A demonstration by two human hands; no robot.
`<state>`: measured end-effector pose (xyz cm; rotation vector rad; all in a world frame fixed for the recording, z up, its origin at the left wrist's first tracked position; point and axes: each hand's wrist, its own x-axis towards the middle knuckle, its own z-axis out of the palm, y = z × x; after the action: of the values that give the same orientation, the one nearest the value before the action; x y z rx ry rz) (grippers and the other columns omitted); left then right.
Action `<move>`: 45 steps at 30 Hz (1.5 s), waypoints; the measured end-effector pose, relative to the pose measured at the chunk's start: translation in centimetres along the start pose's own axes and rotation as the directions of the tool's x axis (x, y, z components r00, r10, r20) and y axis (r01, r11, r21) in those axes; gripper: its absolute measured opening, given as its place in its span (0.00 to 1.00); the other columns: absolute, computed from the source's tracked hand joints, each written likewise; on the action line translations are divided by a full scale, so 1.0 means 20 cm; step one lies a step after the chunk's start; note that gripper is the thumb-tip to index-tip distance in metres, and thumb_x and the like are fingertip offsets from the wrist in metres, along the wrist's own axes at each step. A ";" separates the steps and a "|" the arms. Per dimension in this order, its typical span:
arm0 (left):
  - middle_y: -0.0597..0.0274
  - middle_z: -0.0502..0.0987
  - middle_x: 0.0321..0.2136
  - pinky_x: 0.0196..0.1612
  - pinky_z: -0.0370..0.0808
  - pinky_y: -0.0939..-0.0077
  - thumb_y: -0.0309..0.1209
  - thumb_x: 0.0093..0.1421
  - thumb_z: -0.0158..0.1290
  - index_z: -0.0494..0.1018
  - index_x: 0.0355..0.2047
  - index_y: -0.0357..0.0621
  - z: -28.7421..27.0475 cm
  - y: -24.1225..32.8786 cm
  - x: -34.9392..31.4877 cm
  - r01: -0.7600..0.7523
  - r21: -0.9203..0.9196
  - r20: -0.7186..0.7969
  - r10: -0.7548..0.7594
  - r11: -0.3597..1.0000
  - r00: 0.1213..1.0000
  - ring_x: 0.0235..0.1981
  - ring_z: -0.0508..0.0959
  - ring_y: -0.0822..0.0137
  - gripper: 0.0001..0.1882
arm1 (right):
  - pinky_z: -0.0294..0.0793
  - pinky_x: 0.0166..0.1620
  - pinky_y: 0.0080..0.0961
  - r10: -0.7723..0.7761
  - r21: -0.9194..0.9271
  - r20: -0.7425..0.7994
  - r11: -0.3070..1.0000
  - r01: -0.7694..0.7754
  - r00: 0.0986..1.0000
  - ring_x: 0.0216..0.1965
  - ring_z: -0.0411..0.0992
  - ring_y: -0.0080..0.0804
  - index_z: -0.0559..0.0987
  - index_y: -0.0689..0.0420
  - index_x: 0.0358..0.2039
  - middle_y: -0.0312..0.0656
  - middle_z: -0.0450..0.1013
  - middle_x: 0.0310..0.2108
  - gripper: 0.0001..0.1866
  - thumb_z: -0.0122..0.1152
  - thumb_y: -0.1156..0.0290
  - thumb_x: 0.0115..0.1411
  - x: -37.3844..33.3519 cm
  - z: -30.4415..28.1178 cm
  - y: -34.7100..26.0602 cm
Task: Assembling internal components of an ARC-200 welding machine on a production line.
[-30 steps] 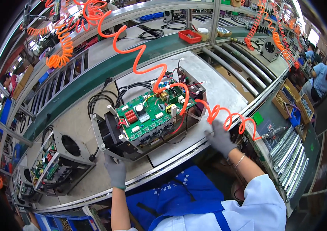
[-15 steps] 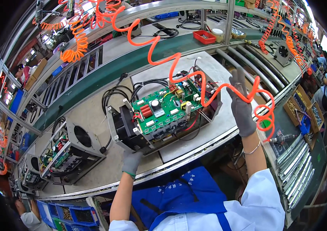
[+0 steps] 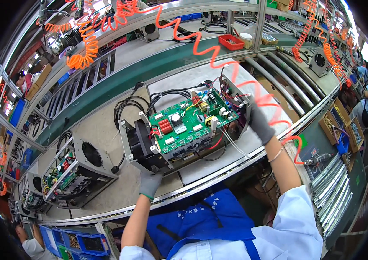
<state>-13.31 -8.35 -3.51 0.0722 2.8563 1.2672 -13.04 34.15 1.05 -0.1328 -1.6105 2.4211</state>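
A welder-type power unit [image 3: 184,130] with its cover off sits before me, a green circuit board [image 3: 188,121] on top and a black fan [image 3: 142,141] at its left end. My left hand [image 3: 150,184], in a grey glove, grips the near left bottom corner of the frame, fingertips hidden beneath it. At the opposite end my right hand [image 3: 260,123], also gloved, is closed against the end panel [image 3: 242,106], with its fingers partly hidden. White wires [image 3: 236,143] hang from the unit's near side. An orange coiled hose [image 3: 253,84] passes just above my right hand.
Other open units [image 3: 80,169] stand to the left. A screwdriver-like power tool [image 3: 318,158] lies right of my arm, near metal strips [image 3: 331,190] and boxes of small parts [image 3: 344,125]. Metal rollers [image 3: 279,82] and a red tray [image 3: 230,42] lie beyond.
My right hand has come down and left from beside the hose onto the unit's end panel. The hose has swung, and white wires now show at the unit's near side. My left hand stays put.
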 end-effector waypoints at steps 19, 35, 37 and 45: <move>0.62 0.79 0.32 0.34 0.75 0.74 0.25 0.52 0.59 0.75 0.40 0.40 -0.24 -0.30 -0.07 -0.055 -0.303 0.112 0.093 0.951 0.989 0.32 0.78 0.69 0.14 | 0.71 0.40 0.22 0.154 0.153 -0.098 0.979 -0.138 0.983 0.37 0.72 0.26 0.61 0.58 0.62 0.37 0.74 0.36 0.30 0.39 0.53 0.66 -0.46 0.20 0.26; 0.56 0.77 0.44 0.54 0.68 0.73 0.29 0.56 0.51 0.70 0.51 0.33 -0.76 0.97 0.32 -0.563 -0.004 0.217 0.551 0.826 0.806 0.47 0.75 0.68 0.22 | 0.72 0.39 0.29 0.369 -0.967 0.234 0.184 0.177 0.899 0.33 0.76 0.36 0.77 0.53 0.47 0.44 0.78 0.34 0.29 0.61 0.49 0.48 0.07 0.68 -0.65; 0.54 0.78 0.42 0.51 0.70 0.73 0.30 0.53 0.53 0.74 0.45 0.35 -0.62 1.08 0.36 -0.638 0.055 0.322 0.591 0.768 0.739 0.45 0.77 0.66 0.18 | 0.71 0.33 0.25 0.262 -0.953 0.302 0.063 0.296 0.917 0.26 0.74 0.29 0.82 0.54 0.36 0.40 0.77 0.25 0.21 0.59 0.50 0.51 0.15 0.67 -0.60; 0.60 0.75 0.32 0.49 0.66 0.64 0.31 0.45 0.59 0.79 0.35 0.54 -0.10 1.32 0.25 -0.936 0.161 0.361 0.865 0.312 0.350 0.41 0.73 0.60 0.13 | 0.68 0.33 0.24 0.178 -0.759 0.251 0.647 0.079 0.951 0.29 0.70 0.25 0.81 0.59 0.34 0.39 0.75 0.28 0.25 0.50 0.47 0.60 0.20 0.55 -0.45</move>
<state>-17.46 8.18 17.45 1.9703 2.7117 0.5826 -17.83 28.52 13.91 0.0723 -2.7247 1.6532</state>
